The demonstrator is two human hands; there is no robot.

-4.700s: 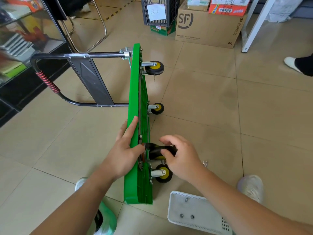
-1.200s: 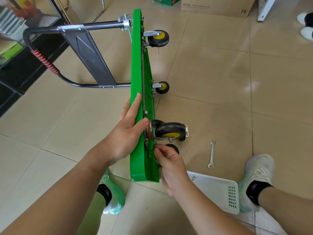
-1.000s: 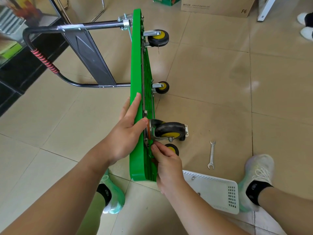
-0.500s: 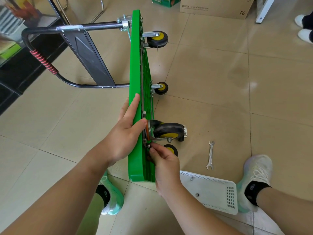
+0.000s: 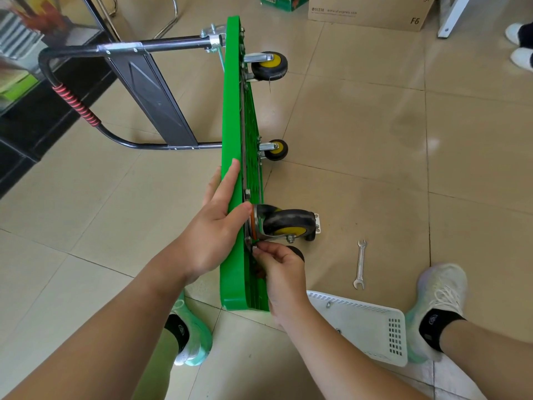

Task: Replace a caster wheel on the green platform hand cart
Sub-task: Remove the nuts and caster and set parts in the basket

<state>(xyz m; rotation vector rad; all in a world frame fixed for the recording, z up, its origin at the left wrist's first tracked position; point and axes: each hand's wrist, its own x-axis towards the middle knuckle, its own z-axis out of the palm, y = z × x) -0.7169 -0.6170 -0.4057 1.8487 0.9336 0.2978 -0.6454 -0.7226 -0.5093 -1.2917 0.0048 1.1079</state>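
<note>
The green platform cart (image 5: 233,116) stands on its long edge on the tiled floor, underside facing right. My left hand (image 5: 219,223) grips the top edge of the deck, thumb against the mounting plate. A black caster with a yellow hub (image 5: 288,225) sits against the underside near me. My right hand (image 5: 281,269) pinches a small fastener at the lower corner of that caster's plate; the fastener itself is mostly hidden by my fingertips. Another wheel (image 5: 297,251) peeks out behind my right hand. Two more casters, one (image 5: 269,65) and another (image 5: 277,149), are at the far end.
A small open-ended wrench (image 5: 360,264) lies on the floor to the right. A white plastic tray (image 5: 375,327) with a few small fasteners lies by my right foot (image 5: 438,298). The black folding handle (image 5: 72,102) extends left. Cardboard boxes (image 5: 369,10) and another person's feet (image 5: 519,44) are beyond.
My right hand left the caster wheel and now pinches at the lower corner of its mounting plate, shifting slightly upward over the last second. My left hand keeps its hold.
</note>
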